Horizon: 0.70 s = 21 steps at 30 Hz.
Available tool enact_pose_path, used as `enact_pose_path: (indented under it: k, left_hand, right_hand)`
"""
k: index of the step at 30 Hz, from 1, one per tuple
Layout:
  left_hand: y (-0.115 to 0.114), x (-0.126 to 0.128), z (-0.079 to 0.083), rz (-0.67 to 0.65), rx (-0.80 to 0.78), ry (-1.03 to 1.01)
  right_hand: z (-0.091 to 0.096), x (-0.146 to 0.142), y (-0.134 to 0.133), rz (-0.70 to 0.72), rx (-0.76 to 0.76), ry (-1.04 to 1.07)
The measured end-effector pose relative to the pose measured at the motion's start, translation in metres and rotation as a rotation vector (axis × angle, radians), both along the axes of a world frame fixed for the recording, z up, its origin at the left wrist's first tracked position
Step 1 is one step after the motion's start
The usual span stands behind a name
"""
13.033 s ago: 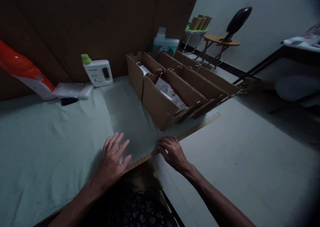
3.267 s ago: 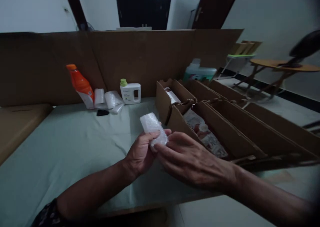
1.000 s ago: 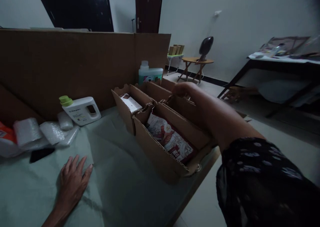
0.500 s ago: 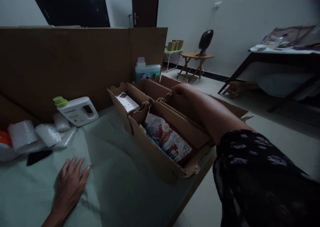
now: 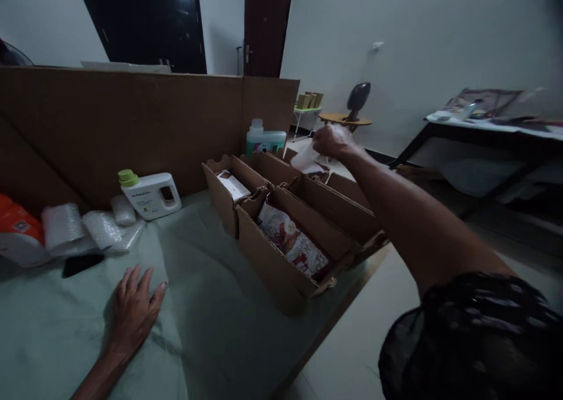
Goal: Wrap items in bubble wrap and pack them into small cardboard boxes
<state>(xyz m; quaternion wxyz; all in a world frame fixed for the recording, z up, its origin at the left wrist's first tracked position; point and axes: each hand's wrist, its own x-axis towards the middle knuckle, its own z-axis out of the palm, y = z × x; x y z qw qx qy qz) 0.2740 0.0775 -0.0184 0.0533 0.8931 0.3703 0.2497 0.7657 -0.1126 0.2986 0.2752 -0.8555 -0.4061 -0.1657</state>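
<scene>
My left hand [image 5: 134, 312] lies flat on the pale green table cover [image 5: 211, 341], fingers spread, holding nothing. My right hand [image 5: 331, 141] reaches far over the row of open cardboard boxes [image 5: 281, 271] and is closed on a white wrapped item [image 5: 307, 160], lifted just above the far boxes. The nearest box holds a red and white printed packet [image 5: 292, 243]. A box behind it holds a white carton [image 5: 233, 184].
A white jug with a green cap [image 5: 149, 193], bubble-wrap rolls [image 5: 83, 231], an orange bottle [image 5: 15, 229] and a dark phone [image 5: 81, 265] sit at the left. A cardboard wall [image 5: 132, 124] backs the table. A green-tinted jug [image 5: 264, 139] stands behind the boxes.
My right hand has risen out of the far box with a white wrapped item in it. The left hand stays flat on the cover.
</scene>
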Motion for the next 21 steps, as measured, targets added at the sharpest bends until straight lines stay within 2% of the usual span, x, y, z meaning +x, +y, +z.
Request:
enact_pose_path:
  k: [2,3,5,7,9,10,11,13,14,15,16,17,19,21]
  left_hand:
    - [-0.008,0.004,0.012,0.005,0.031,-0.078]
    - [-0.017,0.007,0.023,-0.006,0.045,-0.123]
    - [-0.043,0.013,0.054,-0.049,0.071,-0.234]
    - [-0.078,0.02,0.094,-0.115,0.093,-0.34]
    - [-0.114,0.026,0.13,-0.199,0.113,-0.431]
    - [-0.129,0.028,0.143,-0.26,0.108,-0.465]
    - [-0.141,0.029,0.152,-0.317,0.062,-0.474]
    - [-0.153,0.028,0.152,-0.378,-0.13,-0.44]
    - [-0.152,0.024,0.146,-0.366,-0.273,-0.409]
    - [-0.148,0.018,0.137,-0.318,-0.425,-0.381]
    - [-0.142,0.009,0.125,-0.233,-0.567,-0.363]
    - [-0.133,-0.002,0.113,-0.129,-0.697,-0.351]
    - [-0.118,-0.029,0.091,0.089,-0.904,-0.337]
    - [-0.109,-0.056,0.076,0.186,-1.099,-0.37]
  right_hand:
    - [0.026,-0.027,-0.017,-0.088,-0.002,-0.037]
    - [0.035,-0.046,-0.026,-0.085,0.008,-0.052]
    - [0.041,-0.095,-0.042,0.041,0.034,-0.049]
    - [0.031,-0.154,-0.055,0.233,0.033,0.016]
    - [0.009,-0.214,-0.063,0.467,-0.049,0.107]
    - [-0.003,-0.239,-0.065,0.612,-0.106,0.153]
    - [-0.015,-0.26,-0.065,0.753,-0.151,0.195]
    - [-0.032,-0.28,-0.066,0.978,-0.238,0.289]
    - [-0.036,-0.276,-0.067,1.02,-0.255,0.339]
    - [-0.038,-0.264,-0.069,0.997,-0.239,0.386]
    - [-0.038,-0.244,-0.073,0.908,-0.184,0.422]
    - [-0.036,-0.217,-0.077,0.76,-0.102,0.447]
    - [-0.034,-0.154,-0.091,0.369,0.13,0.418]
    - [-0.036,-0.095,-0.106,0.062,0.239,0.37]
